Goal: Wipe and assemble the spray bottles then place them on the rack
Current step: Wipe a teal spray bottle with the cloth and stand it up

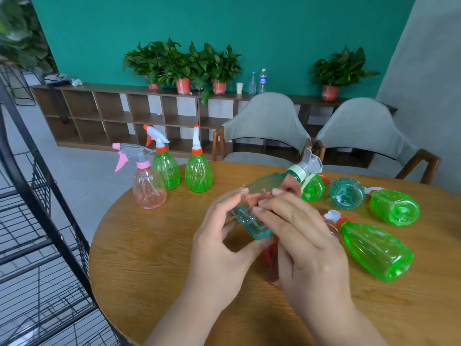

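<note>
Held tilted over the round wooden table (149, 258), mid-frame: a teal see-through plastic spray bottle (262, 186) w/ white trigger. Its base is gripped by the curled left hand (219, 236). A pink cloth (289, 183) is clamped on it by the right hand (301, 236). Judged light, slick, thin-walled; best held at base & neck.

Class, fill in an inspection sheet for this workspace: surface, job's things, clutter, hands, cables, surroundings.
Surface: round wooden table.
Job's things: clear teal spray bottle held tilted above the table, pink cloth against it; clear pink spray bottle and two upright green spray bottles standing; lying green bottles and a lying teal bottle at right; black wire rack at left.
Clutter: nothing seen.
Hands: left hand grips the held bottle's base; right hand holds the cloth on it.
Cables: nothing seen.
Surroundings: grey chairs, brown shelf unit, potted plants.
</note>
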